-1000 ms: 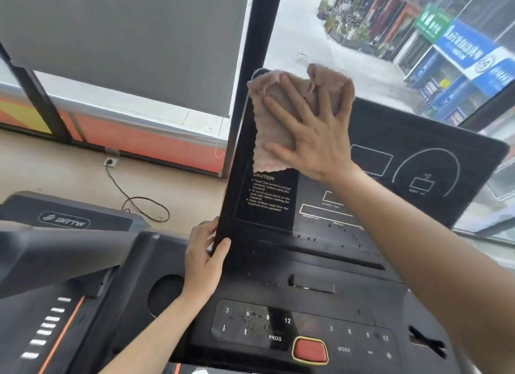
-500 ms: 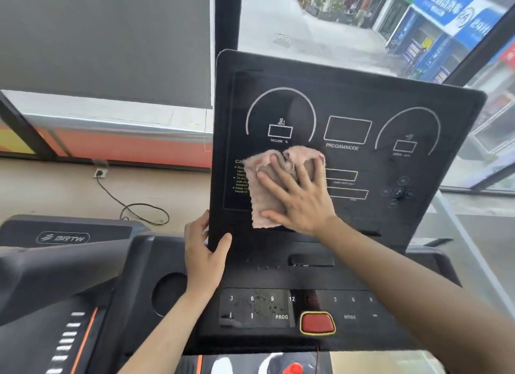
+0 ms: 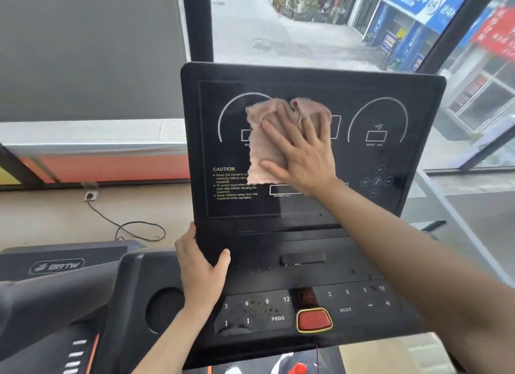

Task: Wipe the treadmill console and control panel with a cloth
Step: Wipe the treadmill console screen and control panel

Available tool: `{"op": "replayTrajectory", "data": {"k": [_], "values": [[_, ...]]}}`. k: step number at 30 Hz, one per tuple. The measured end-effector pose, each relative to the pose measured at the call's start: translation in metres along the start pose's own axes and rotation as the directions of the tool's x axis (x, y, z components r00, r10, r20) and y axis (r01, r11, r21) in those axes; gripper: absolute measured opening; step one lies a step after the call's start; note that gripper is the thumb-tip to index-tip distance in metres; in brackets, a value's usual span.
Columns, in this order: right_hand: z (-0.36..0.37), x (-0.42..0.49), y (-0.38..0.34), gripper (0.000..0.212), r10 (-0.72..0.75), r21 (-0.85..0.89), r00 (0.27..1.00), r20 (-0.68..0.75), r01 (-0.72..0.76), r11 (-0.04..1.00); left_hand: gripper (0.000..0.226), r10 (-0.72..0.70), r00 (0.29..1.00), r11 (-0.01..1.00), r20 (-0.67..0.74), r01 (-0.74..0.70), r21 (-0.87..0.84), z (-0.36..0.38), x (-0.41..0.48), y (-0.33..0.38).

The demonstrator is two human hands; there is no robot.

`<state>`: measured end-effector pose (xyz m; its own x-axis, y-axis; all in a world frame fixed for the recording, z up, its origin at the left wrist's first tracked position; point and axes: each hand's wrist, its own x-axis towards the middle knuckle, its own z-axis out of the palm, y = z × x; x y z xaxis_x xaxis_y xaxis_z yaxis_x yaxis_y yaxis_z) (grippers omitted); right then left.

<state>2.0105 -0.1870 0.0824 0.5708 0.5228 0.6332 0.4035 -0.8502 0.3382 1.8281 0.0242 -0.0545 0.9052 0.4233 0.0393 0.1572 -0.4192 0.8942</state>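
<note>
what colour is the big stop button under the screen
Red with a yellow rim, the rounded stop button shows best in the head view.

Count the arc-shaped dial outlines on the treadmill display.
2. One arc dial is on the display's left side, its right part covered by the pink cloth under the right hand. The other arc dial is on the right, fully visible. None seems hidden.

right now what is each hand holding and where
Right hand presses the pink cloth flat against the display; left hand grips the console by its lower left edge.
</note>
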Motion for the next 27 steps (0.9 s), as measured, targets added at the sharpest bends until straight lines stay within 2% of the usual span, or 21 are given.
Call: {"op": "replayTrajectory", "data": {"k": [4,7,9,12,15,17,22,27], "values": [[-0.015,0.039,0.036,0.075,0.100,-0.002,0.995,0.014,-0.100,0.995,0.090,0.059,0.998,0.992,-0.009,-0.057,0.110,0.002,-0.010,0.010],[-0.019,0.048,0.046,0.076,0.154,-0.022,0.988,0.020,-0.154,0.988,0.078,0.285,0.955,0.942,-0.077,-0.265,0.205,0.010,-0.022,0.013],[-0.018,0.045,0.043,0.077,0.182,-0.038,0.983,0.032,-0.180,0.983,0.066,0.428,0.903,0.883,-0.019,-0.414,0.220,0.016,-0.027,0.019],[-0.013,0.025,0.038,0.075,0.165,-0.045,0.985,0.051,-0.163,0.986,0.055,0.541,0.827,0.784,0.153,-0.562,0.265,0.028,-0.028,0.021],[-0.001,-0.018,0.030,0.074,0.094,-0.064,0.991,0.097,-0.089,0.994,0.058,0.565,0.779,0.709,0.272,-0.627,0.322,0.040,-0.025,0.012],[0.006,-0.055,0.021,0.073,0.073,-0.050,0.988,0.139,-0.067,0.996,0.062,0.564,0.770,0.678,0.298,-0.638,0.366,0.044,-0.022,0.007],[0.020,-0.144,-0.011,0.071,0.090,0.035,0.967,0.237,-0.101,0.994,0.064,0.552,0.781,0.652,0.293,-0.623,0.433,0.046,-0.018,0.007],[0.021,-0.150,-0.015,0.067,0.133,0.066,0.959,0.251,-0.154,0.986,0.060,0.550,0.788,0.650,0.277,-0.612,0.450,0.046,-0.015,0.009]]}}
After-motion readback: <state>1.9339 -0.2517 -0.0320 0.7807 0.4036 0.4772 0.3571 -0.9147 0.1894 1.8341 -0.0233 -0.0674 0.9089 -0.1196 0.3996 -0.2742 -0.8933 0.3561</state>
